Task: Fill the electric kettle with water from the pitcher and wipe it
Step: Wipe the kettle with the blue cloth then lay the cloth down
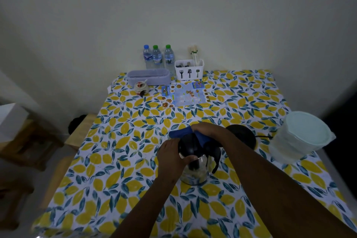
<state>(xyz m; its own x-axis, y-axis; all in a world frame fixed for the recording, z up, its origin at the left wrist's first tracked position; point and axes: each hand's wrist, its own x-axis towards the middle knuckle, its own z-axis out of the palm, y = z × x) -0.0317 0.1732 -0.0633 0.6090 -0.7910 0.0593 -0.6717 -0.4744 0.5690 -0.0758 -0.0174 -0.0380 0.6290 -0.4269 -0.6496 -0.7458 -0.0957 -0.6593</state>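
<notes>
Blue cloth [183, 133] is bunched under the right hand [206, 131], which presses it down on the black lid of the electric kettle [195, 170], fingers curled tight around the fabric. That arm reaches in from the near right corner, crossing the table diagonally. The left hand [172, 157] comes from the near centre and wraps around the left side of the kettle, thumb across its shiny steel wall, clamped on the body. The kettle stands on the lemon-print tablecloth [116, 150] about mid-table, off its round black base [241, 135], which lies just behind and to the right. Its black handle points toward the right. A pale, lidded pitcher [301, 137] sits near the right edge of the table. Left of the kettle the cloth lies open out to the table's left edge; near the far wall stand water bottles [157, 57] and a cutlery holder [189, 70].
</notes>
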